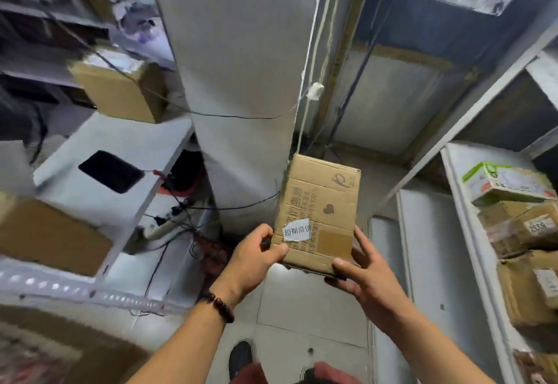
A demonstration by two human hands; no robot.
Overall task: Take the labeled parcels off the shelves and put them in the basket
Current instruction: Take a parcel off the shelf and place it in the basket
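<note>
A brown cardboard parcel (320, 211) with printed characters and a small white paper label (297, 231) is held up in front of me, over the floor. My left hand (256, 258) grips its near left corner, thumb on the top face. My right hand (360, 275) grips the near right corner, fingers wrapped under and along the side. No basket shows in this view.
White shelves (465, 232) on the right carry several cardboard parcels (527, 232) and a green-and-white box (507, 182). On the left, another shelf (126, 142) bears a brown box (120, 87). A grey pillar (241, 81) stands ahead, with cables and a power strip (160, 226) at its foot.
</note>
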